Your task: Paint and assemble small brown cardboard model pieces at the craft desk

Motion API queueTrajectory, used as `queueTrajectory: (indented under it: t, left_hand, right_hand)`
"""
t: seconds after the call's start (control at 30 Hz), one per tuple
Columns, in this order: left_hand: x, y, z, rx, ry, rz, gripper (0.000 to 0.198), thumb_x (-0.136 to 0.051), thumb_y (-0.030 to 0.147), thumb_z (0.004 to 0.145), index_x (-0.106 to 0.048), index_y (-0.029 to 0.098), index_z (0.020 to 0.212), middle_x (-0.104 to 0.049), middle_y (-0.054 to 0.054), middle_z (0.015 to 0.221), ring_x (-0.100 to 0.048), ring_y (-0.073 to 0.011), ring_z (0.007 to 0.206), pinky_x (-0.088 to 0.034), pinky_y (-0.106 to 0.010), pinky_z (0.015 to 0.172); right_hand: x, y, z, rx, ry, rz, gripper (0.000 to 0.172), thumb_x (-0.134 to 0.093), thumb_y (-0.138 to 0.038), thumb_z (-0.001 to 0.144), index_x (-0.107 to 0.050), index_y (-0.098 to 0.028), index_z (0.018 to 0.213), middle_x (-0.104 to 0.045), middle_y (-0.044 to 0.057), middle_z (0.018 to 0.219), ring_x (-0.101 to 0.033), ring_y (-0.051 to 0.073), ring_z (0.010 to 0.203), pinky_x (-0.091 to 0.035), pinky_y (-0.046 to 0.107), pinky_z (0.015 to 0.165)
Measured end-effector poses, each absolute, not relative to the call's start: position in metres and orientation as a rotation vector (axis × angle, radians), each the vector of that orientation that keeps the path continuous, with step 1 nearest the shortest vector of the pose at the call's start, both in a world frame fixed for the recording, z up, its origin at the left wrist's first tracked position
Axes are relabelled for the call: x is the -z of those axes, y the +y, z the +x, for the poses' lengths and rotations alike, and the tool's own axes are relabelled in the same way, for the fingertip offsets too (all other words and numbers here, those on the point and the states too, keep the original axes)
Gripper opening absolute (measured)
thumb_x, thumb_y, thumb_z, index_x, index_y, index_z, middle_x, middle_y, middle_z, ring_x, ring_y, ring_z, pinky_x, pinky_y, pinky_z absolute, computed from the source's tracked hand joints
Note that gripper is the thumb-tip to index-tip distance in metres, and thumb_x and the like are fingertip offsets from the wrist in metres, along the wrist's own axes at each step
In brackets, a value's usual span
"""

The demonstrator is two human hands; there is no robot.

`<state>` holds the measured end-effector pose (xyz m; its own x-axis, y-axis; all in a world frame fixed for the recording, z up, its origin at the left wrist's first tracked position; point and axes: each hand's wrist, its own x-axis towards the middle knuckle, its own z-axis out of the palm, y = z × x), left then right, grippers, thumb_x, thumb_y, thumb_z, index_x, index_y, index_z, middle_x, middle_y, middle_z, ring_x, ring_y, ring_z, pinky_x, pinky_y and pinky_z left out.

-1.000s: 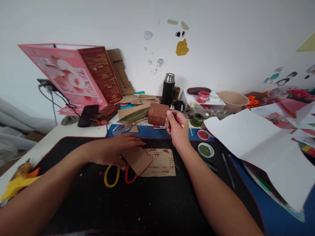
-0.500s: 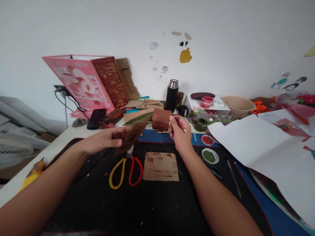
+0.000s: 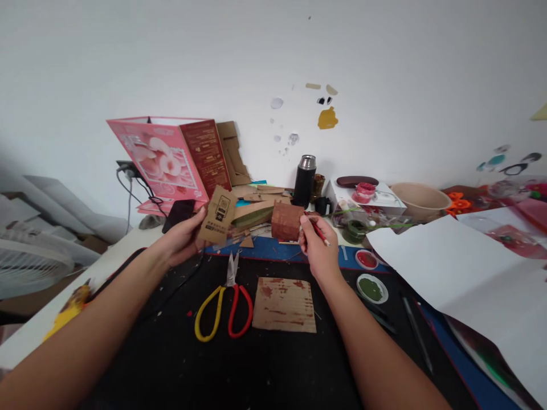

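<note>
My left hand (image 3: 184, 234) grips a flat brown cardboard piece (image 3: 219, 216) with black print, its printed face turned toward me. In my right hand (image 3: 317, 234) are a brown-painted cardboard tube (image 3: 286, 221) and a thin red brush or pencil (image 3: 321, 233), the fingers closed at the tube's right end. Below the hands, scissors (image 3: 207, 322) with one yellow and one red handle lie on the black mat (image 3: 205, 373), blades slightly apart. Beside them is a corrugated cardboard square (image 3: 284, 305) with reddish-brown smears.
Red paint (image 3: 366, 259) and green paint (image 3: 372, 288) sit in small lids at the right. Behind stand a black thermos (image 3: 305, 181) and a pink box (image 3: 162, 159). Cardboard scraps (image 3: 265, 196) lie at the back. White paper (image 3: 453, 256) covers the right side.
My left hand has turned the cardboard piece upright and moved it left and up, uncovering the scissor blades. The view has shifted slightly; my right hand still holds the tube.
</note>
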<state>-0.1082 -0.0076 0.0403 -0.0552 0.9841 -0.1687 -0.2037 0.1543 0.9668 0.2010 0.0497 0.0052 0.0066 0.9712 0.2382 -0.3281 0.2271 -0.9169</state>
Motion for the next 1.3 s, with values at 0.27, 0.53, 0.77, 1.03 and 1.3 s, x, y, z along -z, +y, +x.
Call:
queueTrajectory:
  t: [0.27,0.53,0.77,1.03,1.3]
  left_hand:
    - [-0.053,0.039,-0.120,-1.030,1.825,1.605,0.072,-0.077,0.070,0.078,-0.071,0.018,0.127,-0.077,-0.013,0.128,-0.072,-0.0330,0.115,-0.058,-0.042,0.097]
    - [-0.040,0.111,-0.102,-0.595,2.173,2.091,0.062,-0.070,0.052,0.088,-0.066,0.015,0.137,-0.067,-0.018,0.145,-0.062,-0.0356,0.132,-0.046,-0.042,0.112]
    - [-0.029,0.130,-0.085,-0.636,2.231,2.072,0.058,-0.058,0.052,0.097,-0.069,0.007,0.131,-0.063,-0.025,0.148,-0.052,-0.0391,0.142,-0.036,-0.049,0.120]
    - [-0.052,0.023,-0.052,-0.384,1.559,2.282,0.053,-0.061,0.065,0.094,-0.076,0.022,0.120,-0.077,-0.011,0.120,-0.070,-0.0330,0.113,-0.053,-0.045,0.101]
    - [-0.016,-0.080,0.004,-0.079,1.225,2.488,0.101,-0.080,0.065,0.083,-0.036,0.027,0.165,-0.035,-0.019,0.172,-0.037,-0.0420,0.156,-0.033,-0.060,0.124]
  right_hand:
    - [-0.008,0.043,0.198,-1.176,-1.155,-0.832,0.038,-0.076,-0.058,0.090,-0.065,-0.022,0.088,-0.054,-0.007,0.054,-0.045,0.009,0.042,-0.035,0.018,0.038]
    - [-0.009,0.042,0.198,-1.168,-1.178,-0.842,0.039,-0.075,-0.059,0.090,-0.065,-0.022,0.088,-0.054,-0.007,0.053,-0.045,0.010,0.042,-0.035,0.020,0.039]
    - [-0.012,0.041,0.197,-1.173,-1.229,-0.839,0.036,-0.073,-0.056,0.093,-0.062,-0.022,0.086,-0.054,-0.007,0.053,-0.045,0.010,0.042,-0.035,0.021,0.040]
    - [-0.015,0.040,0.199,-1.122,-1.235,-0.832,0.035,-0.071,-0.057,0.095,-0.062,-0.024,0.087,-0.054,-0.007,0.055,-0.046,0.010,0.043,-0.036,0.022,0.041]
    - [-0.015,0.038,0.198,-1.139,-1.246,-0.835,0.038,-0.073,-0.060,0.092,-0.063,-0.024,0.086,-0.053,-0.007,0.053,-0.045,0.011,0.041,-0.034,0.022,0.040]
